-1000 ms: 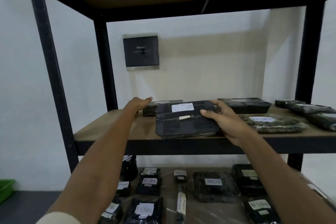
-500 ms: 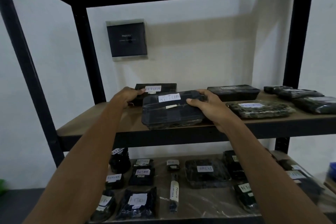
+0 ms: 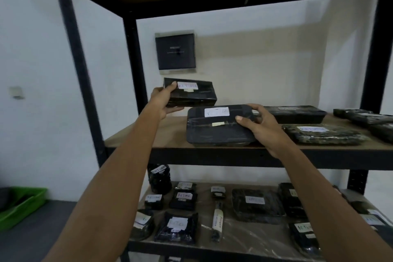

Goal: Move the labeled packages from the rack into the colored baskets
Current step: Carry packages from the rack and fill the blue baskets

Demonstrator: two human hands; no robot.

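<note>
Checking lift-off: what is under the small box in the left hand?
The small box is clear of the shelf board, and bare board shows beneath it. The left hand grips its left end, fingers under it. The underside is hidden.

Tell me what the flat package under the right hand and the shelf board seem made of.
Flat package: likely a black plastic tray wrapped in clear film, judging by glossy creases and glare; paper label on top. Shelf board: matte brown, probably wood or fibreboard; grain is too blurred to tell.
</note>
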